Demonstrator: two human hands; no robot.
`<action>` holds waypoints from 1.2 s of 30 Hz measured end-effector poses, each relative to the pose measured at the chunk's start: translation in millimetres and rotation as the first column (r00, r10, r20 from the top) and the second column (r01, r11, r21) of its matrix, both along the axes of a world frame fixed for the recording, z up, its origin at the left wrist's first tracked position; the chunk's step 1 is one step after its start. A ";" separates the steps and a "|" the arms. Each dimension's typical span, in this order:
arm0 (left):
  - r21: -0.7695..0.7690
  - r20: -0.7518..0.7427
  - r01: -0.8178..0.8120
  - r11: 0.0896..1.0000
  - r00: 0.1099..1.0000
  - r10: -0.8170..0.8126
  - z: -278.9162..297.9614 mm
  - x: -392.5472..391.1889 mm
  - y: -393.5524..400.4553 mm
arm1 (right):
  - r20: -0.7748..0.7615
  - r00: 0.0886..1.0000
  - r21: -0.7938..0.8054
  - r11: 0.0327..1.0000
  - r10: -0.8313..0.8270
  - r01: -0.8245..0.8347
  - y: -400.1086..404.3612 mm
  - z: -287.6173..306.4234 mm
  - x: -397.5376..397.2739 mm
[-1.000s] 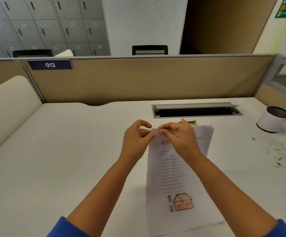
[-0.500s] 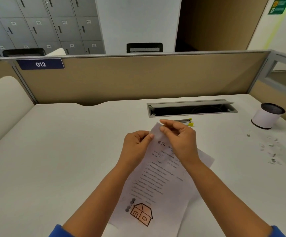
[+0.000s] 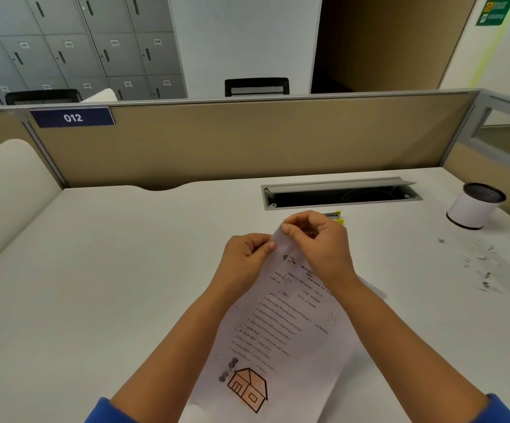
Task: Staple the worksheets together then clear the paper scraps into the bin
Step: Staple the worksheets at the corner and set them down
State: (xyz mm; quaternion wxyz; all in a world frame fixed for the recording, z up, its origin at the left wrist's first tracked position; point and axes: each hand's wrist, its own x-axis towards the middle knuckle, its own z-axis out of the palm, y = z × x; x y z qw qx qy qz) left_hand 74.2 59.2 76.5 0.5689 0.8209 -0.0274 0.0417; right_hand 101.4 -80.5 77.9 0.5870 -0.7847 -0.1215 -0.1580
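Observation:
The worksheets [image 3: 281,328] are a white printed stack with a house drawing at the bottom, lying skewed on the white desk [image 3: 110,285]. My left hand [image 3: 244,261] pinches their top corner from the left. My right hand [image 3: 320,242] pinches the same corner from above, fingers curled over it. A yellow and grey stapler [image 3: 336,217] lies just beyond my right hand, mostly hidden by it. Several small paper scraps [image 3: 482,270] are scattered on the desk at the right. A small white bin [image 3: 473,206] with a black mesh rim stands at the far right.
An open grey cable tray [image 3: 339,195] is set into the desk behind the hands. A tan partition [image 3: 247,138] with a "012" label closes the back, and a cream panel [image 3: 0,190] borders the left side.
The worksheets have turned from straight to skewed, their lower end swinging left. Both hands have kept hold of the top corner and stayed near the desk's middle.

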 end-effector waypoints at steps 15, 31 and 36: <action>0.236 0.013 0.016 0.972 1.000 -0.019 -10.3 8.4 1.0 | -0.150 0.988 0.086 0.996 0.022 -0.010 6.9 -1.6 3.2; 0.683 0.073 -0.019 0.730 0.996 -0.043 -26.3 27.1 12.9 | -0.285 0.949 0.268 0.962 0.133 -0.054 17.7 -20.9 22.8; 0.749 0.161 -0.114 0.652 0.987 -0.011 -29.5 30.4 10.1 | -0.278 0.944 0.270 0.958 0.178 -0.101 15.2 -19.9 27.0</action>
